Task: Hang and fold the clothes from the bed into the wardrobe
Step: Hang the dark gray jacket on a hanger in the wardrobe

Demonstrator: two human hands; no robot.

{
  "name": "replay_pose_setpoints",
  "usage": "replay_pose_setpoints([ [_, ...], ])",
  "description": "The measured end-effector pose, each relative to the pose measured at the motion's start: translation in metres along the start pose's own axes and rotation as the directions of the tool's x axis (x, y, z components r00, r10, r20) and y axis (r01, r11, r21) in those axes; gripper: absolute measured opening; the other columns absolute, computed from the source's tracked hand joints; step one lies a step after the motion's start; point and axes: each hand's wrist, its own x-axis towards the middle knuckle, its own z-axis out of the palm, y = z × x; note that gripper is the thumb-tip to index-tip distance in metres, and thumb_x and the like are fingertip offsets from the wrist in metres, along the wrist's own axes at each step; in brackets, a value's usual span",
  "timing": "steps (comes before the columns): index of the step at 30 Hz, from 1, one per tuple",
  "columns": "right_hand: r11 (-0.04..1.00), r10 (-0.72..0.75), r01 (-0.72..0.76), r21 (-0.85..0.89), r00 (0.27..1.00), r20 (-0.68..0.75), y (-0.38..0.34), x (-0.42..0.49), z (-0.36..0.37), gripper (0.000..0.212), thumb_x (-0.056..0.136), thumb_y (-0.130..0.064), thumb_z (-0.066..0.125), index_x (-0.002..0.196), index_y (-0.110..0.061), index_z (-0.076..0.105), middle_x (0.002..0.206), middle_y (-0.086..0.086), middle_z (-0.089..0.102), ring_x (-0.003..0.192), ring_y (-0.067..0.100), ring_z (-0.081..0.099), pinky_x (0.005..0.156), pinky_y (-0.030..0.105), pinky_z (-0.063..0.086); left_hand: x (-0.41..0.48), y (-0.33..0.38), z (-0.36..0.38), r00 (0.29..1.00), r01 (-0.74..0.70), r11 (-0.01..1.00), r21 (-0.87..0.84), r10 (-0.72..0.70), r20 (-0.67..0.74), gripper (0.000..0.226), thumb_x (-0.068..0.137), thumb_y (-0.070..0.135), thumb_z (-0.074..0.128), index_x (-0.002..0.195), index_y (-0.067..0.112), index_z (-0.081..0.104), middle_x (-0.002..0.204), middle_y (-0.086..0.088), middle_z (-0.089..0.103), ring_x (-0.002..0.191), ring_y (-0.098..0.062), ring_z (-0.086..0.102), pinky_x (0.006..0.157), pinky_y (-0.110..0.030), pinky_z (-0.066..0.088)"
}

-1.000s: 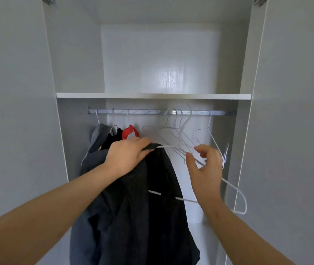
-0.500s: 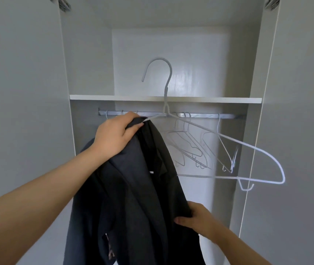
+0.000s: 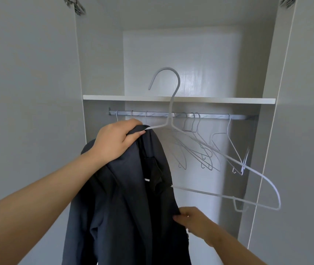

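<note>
Your left hand (image 3: pixel 118 140), at 9 o'clock from the middle of the view, is closed firmly around the shoulder of the dark grey tailored jacket (image 3: pixel 125 207) together with the left arm of the thin white wire hanger (image 3: pixel 169 111). The jacket hangs from that grip towards 6 o'clock, draped over the hanger's left side only. The hanger's right arm and lower bar stick out bare towards 4 o'clock. Its hook points up to 12 o'clock, in front of the white wardrobe shelf (image 3: pixel 228 100) and caught on nothing.

Your right hand (image 3: pixel 192 219), at 5 o'clock, pinches the jacket's front edge between thumb and fingers, though the fingertips are partly hidden by the cloth.

Behind the jacket, the silver clothes rail (image 3: pixel 213 116) runs from 9 to 3 o'clock under the shelf. Several empty white wire hangers (image 3: pixel 196 146) hang from it, bunched at 3 o'clock from your left hand. The grey wardrobe doors (image 3: pixel 28 111) stand open at both sides.
</note>
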Motion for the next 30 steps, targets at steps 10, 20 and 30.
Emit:
replay_pose_setpoints([
  [10,0.991,-0.065,0.048,0.125,0.988,0.141,-0.019,0.006,0.010,0.023,0.086,-0.017,0.064,0.109,-0.019,0.064,0.102,-0.010,0.066,0.090,0.002,0.060,0.065,0.008,0.046,0.001,-0.009,0.007,0.999,0.044,0.992,0.116,-0.044,-0.008,0.027,0.094,0.039,0.048,0.103,0.020,0.064,0.085,-0.001,0.067,0.083,-0.024,0.061,0.064,-0.030,0.043],
  [20,0.998,-0.029,0.046,0.039,0.933,-0.358,0.014,0.010,-0.019,0.015,0.095,-0.011,0.049,0.088,-0.009,0.062,0.084,0.007,0.064,0.079,0.019,0.058,0.072,0.025,0.046,-0.010,-0.031,-0.013,0.999,0.034,0.997,0.071,-0.032,-0.033,0.045,0.087,0.048,0.042,0.105,0.014,0.067,0.087,-0.005,0.069,0.084,-0.029,0.063,0.068,-0.033,0.044],
  [30,0.964,-0.204,0.145,-0.223,0.940,-0.272,-0.028,0.002,-0.087,0.021,0.097,-0.019,0.046,0.085,-0.010,0.060,0.078,0.001,0.060,0.073,0.014,0.054,0.069,0.021,0.042,-0.035,-0.059,-0.022,0.941,-0.335,0.907,0.256,0.306,0.145,0.080,0.096,0.057,0.013,0.074,0.005,0.069,0.048,-0.009,0.054,0.038,-0.023,0.053,0.036,-0.027,0.044],
])
